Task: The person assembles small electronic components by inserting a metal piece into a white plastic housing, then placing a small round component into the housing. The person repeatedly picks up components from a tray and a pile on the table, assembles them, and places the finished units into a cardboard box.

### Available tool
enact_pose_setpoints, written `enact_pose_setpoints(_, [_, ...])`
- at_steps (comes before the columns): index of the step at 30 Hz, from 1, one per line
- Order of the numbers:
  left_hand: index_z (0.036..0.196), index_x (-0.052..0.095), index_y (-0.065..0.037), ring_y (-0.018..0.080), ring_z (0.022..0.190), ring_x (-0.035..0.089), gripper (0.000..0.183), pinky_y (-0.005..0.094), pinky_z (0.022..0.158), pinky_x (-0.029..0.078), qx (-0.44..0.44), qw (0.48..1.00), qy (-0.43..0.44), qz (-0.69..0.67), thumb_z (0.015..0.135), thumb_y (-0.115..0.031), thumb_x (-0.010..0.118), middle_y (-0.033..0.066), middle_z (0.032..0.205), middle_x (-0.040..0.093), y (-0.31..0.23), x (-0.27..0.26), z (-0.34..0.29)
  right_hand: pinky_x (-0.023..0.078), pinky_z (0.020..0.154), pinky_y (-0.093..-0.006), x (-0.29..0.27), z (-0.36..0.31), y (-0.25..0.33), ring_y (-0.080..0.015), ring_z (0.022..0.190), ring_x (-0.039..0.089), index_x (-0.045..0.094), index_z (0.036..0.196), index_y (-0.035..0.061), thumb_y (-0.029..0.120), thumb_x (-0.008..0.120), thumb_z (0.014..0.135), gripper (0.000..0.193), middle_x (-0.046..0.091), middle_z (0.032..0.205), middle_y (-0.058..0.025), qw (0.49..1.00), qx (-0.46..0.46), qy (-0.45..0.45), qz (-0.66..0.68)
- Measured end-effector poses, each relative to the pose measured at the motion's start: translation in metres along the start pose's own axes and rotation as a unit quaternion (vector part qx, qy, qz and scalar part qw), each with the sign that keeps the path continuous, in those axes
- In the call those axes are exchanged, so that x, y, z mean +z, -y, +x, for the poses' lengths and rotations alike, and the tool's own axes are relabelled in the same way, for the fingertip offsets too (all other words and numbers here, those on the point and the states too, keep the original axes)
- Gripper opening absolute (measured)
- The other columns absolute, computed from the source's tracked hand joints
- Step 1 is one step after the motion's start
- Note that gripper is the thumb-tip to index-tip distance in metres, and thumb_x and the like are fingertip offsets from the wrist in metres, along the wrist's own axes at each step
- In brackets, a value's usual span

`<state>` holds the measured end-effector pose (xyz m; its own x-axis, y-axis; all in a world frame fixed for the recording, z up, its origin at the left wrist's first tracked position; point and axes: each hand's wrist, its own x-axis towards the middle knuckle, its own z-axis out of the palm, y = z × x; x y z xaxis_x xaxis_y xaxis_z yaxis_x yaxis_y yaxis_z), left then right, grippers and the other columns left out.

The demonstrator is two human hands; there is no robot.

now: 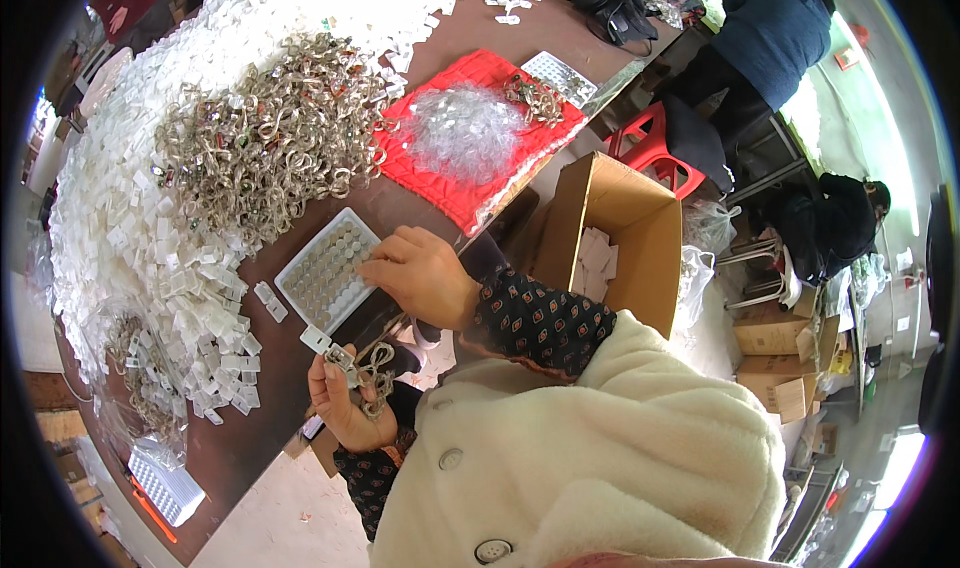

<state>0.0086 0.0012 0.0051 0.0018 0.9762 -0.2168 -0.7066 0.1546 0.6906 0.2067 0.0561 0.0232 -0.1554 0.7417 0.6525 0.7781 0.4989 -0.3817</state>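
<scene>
My left hand (pixel 348 413), near the table's front edge, is closed on a small white plastic piece (pixel 341 359). Looped beige-grey cord (pixel 377 370) hangs beside its fingers. A white tray (pixel 311 246) lies just beyond it, filled with rows of small round silvery discs (pixel 335 260). At the tray's right edge, my right hand (pixel 425 273) has its fingers bent and drawn together, their tips touching the discs or the rim. Whatever those fingertips may hold is too small to make out. One flat white piece (pixel 270 302) rests left of the tray.
White plastic pieces (pixel 150 238) heap up across the left and far table. Tangled cords (pixel 270 138) lie on them. Clear plastic bits (pixel 465 128) cover a red cloth (pixel 425 183). An open cardboard box (pixel 648 233) stands at my right. Two people (pixel 770 43) sit farther right.
</scene>
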Motion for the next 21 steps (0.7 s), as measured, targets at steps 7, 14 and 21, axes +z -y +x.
enact_pose_setpoints(7, [0.123,0.055,-0.004,0.0069,0.055,0.048,0.031,0.0188,0.048,0.04,-0.011,0.999,-0.024,0.018,0.098,-0.021,0.062,0.0128,0.106,0.069,0.001,0.0,0.002,0.051,0.075,-0.038,0.004,-0.005,-0.002,-0.0264,0.083,0.06,0.068,0.098,0.0088,0.011,0.074,0.077,0.022,0.064,0.091,-0.0052,0.999,0.038,0.018,0.022])
enact_pose_setpoints(14, [0.122,0.056,-0.004,0.0073,0.056,0.052,0.03,0.0181,0.046,0.042,-0.01,1.0,-0.015,0.005,0.096,-0.018,0.064,0.0142,0.103,0.07,-0.004,0.011,0.0,0.051,0.076,-0.0375,-0.008,0.009,0.005,-0.0267,0.083,0.062,0.068,0.097,0.0096,0.012,0.074,0.08,0.018,0.065,0.088,-0.0051,0.998,0.036,0.034,0.033])
enact_pose_setpoints(21, [0.119,0.053,0.0,0.0093,0.078,0.06,0.03,0.0239,0.066,0.052,-0.014,0.995,0.05,0.079,0.099,-0.021,0.057,0.0071,0.1,0.064,-0.004,0.008,-0.006,0.053,0.068,-0.036,-0.022,0.01,0.049,-0.0267,0.076,0.066,0.071,0.092,0.0094,0.006,0.076,0.077,0.016,0.069,0.085,-0.0053,0.976,0.011,0.039,0.212])
